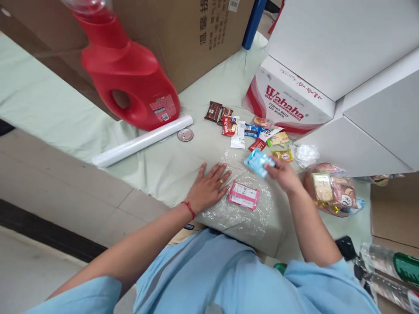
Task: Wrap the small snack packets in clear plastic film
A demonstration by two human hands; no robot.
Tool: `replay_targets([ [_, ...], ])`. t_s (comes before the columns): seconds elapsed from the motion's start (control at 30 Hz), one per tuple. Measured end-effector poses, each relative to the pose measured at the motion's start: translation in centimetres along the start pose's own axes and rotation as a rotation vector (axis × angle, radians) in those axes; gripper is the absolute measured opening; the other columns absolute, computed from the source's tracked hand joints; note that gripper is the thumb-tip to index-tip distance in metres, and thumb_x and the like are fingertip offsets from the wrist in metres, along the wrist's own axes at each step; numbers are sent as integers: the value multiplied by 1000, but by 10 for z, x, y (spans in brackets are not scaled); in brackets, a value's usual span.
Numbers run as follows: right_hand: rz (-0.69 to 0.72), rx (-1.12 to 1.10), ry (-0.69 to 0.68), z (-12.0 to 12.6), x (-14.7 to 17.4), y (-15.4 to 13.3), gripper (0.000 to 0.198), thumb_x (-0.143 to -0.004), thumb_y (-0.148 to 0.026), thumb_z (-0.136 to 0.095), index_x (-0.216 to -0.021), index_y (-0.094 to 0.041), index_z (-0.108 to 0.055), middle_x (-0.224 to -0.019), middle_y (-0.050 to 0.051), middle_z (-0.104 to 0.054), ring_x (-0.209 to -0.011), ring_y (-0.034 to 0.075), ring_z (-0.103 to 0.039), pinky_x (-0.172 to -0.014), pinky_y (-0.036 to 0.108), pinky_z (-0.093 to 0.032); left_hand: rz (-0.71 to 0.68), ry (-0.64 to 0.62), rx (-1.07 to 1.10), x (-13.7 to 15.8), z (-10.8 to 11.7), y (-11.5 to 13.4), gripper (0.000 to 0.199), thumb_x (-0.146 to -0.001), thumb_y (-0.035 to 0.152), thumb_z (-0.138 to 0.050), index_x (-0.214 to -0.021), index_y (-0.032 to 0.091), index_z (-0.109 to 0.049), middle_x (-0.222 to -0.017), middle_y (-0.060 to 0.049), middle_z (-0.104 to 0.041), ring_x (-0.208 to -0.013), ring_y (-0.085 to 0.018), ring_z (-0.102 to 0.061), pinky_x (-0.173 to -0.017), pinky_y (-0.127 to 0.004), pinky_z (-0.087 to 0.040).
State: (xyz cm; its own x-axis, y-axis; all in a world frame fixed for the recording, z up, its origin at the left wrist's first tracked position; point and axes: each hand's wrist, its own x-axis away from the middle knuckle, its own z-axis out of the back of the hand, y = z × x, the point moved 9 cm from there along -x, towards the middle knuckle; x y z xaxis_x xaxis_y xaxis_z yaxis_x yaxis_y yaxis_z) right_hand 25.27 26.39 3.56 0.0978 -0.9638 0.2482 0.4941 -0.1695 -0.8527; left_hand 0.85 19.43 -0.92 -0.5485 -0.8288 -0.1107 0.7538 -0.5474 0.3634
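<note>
A small blue snack packet (258, 162) is pinched in my right hand (284, 175), above the far right part of a sheet of clear plastic film (252, 222). On that film lies a pink and white packet (244, 195), label side up. My left hand (209, 187) rests flat with its fingers spread, at the film's left edge. Beyond both hands is a loose group of wrapped snacks: brown packets (213, 111), a red packet (230, 125), a white packet (238, 136), a blue packet (252, 130), a green-edged packet (278, 139) and a yellow packet (283, 155).
A red detergent bottle (131, 74) stands at the back left beside a white roll (144, 141) and a round disc (185, 134). A Wahaha carton (288, 102) is behind the snacks. To the right are crumpled clear plastic (307, 155) and a filled snack bag (335, 189).
</note>
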Motion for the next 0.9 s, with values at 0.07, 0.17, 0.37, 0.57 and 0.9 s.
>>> replay_targets([
  [0.07,-91,-129,-193,-34,43,20,43,-86,-57,-70,-106,-19,-69,-78,-1,-66,-66,15,-54,-68,28,-47,-3,2,1,0,-1,0,57,-108,46,-41,-163,32,-41,-171,-9,-38,-160,-29,-33,-131,-64,-4],
  [0.17,-112,-78,-295,-67,82,32,40,-91,-52,-64,-113,-19,-70,-94,3,-72,-81,19,-64,-79,31,-51,4,-10,-16,1,-2,0,56,-108,45,-40,-162,30,-42,-172,-10,-35,-160,-29,-31,-131,-65,-4],
  [0.37,-86,656,5,-57,99,13,46,-100,-39,-59,-142,-22,-61,-140,14,-60,-106,26,-69,-90,35,-53,4,-22,-47,-1,-4,1,56,-108,43,-40,-163,31,-39,-172,-10,-35,-160,-30,-31,-130,-66,-3],
  [0.57,48,833,-198,-100,102,-5,73,-92,-40,-76,-158,-25,-47,-163,14,-45,-128,34,-63,-97,43,-56,7,-7,-69,-1,-3,3,55,-108,43,-41,-161,30,-43,-171,-11,-37,-159,-30,-33,-130,-65,-5],
  [0.9,71,916,-224,-117,93,-22,63,-95,-31,-68,-154,-22,-49,-153,16,-54,-131,31,-59,-100,41,-54,1,3,-63,-1,-1,3,55,-108,43,-39,-160,28,-45,-171,-12,-36,-160,-30,-32,-129,-66,-7],
])
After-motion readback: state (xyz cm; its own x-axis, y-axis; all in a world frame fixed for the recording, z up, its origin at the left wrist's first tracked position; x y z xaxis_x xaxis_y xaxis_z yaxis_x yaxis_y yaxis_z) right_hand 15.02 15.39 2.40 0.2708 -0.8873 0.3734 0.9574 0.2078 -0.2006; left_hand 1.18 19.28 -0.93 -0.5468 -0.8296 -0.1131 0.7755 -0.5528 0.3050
